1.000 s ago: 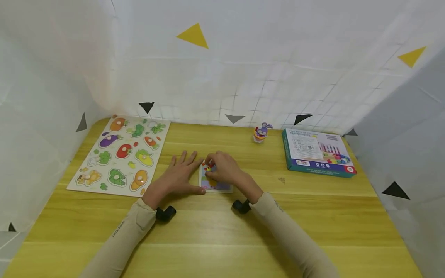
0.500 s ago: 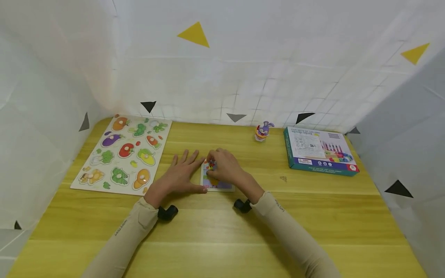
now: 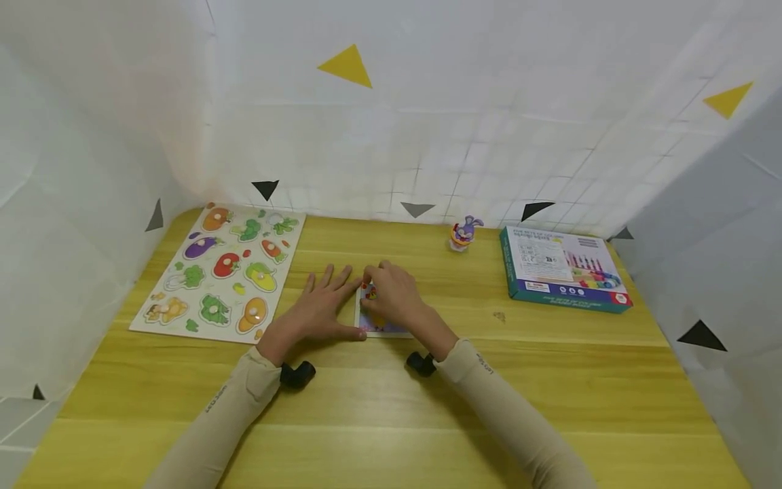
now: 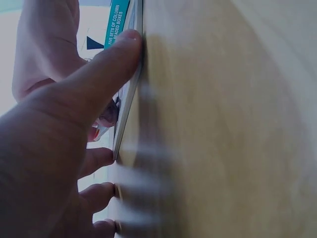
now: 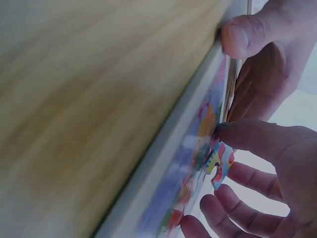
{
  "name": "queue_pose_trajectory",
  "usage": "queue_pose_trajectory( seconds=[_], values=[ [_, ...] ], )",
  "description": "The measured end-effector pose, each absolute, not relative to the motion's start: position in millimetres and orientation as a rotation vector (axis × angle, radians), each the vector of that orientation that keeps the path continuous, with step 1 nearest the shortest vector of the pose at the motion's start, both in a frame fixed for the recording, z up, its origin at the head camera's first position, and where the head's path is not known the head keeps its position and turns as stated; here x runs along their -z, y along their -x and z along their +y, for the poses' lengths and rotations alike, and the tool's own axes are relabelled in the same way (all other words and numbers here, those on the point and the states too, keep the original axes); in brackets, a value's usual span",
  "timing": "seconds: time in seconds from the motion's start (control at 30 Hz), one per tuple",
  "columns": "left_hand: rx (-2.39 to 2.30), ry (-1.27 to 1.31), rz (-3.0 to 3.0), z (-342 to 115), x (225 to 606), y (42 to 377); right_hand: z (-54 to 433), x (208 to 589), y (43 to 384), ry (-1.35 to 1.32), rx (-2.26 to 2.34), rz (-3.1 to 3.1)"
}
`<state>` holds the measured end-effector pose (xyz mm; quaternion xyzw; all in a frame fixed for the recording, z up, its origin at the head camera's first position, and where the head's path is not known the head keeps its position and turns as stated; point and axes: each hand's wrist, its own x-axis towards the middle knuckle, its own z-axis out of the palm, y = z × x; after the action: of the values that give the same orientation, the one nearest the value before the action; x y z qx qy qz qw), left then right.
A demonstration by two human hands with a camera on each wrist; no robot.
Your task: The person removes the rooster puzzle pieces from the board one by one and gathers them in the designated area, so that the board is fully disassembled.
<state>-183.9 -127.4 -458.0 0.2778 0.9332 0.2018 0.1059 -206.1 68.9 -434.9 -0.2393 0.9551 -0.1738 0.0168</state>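
Observation:
A small jigsaw puzzle [image 3: 386, 331] in a pale frame lies flat on the wooden table, partly covered by both hands. My right hand [image 3: 394, 295] is over it, pinching a colourful puzzle piece [image 5: 221, 163] between thumb and finger. In the right wrist view that piece stands tilted up from the printed picture, its knobbed edge showing. My left hand [image 3: 315, 314] rests with spread fingers beside the frame. Its thumb [image 4: 130, 42] presses on the frame's near edge, and the index fingertip touches the far left corner.
A large vegetable peg puzzle board [image 3: 210, 278] lies at the left. Behind the hands, toward the right, stands a purple rabbit figure [image 3: 463, 234]. A flat green and purple box [image 3: 540, 261] is at the far right. White sheeting [image 3: 519, 136] encloses the table's back and sides.
My right hand has shifted very slightly left over the jigsaw, with the piece pinched throughout. My left hand has kept its place at the frame. The head view has moved a little.

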Motion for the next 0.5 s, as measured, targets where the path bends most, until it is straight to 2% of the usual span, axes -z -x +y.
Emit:
queue_pose_trajectory(
  seconds=[0.5],
  values=[
    [-0.604, -0.837, 2.768, -127.8, 460.3, 183.9, 63.5, 434.0, 202.9, 0.863, 0.536, 3.029]
  ],
)
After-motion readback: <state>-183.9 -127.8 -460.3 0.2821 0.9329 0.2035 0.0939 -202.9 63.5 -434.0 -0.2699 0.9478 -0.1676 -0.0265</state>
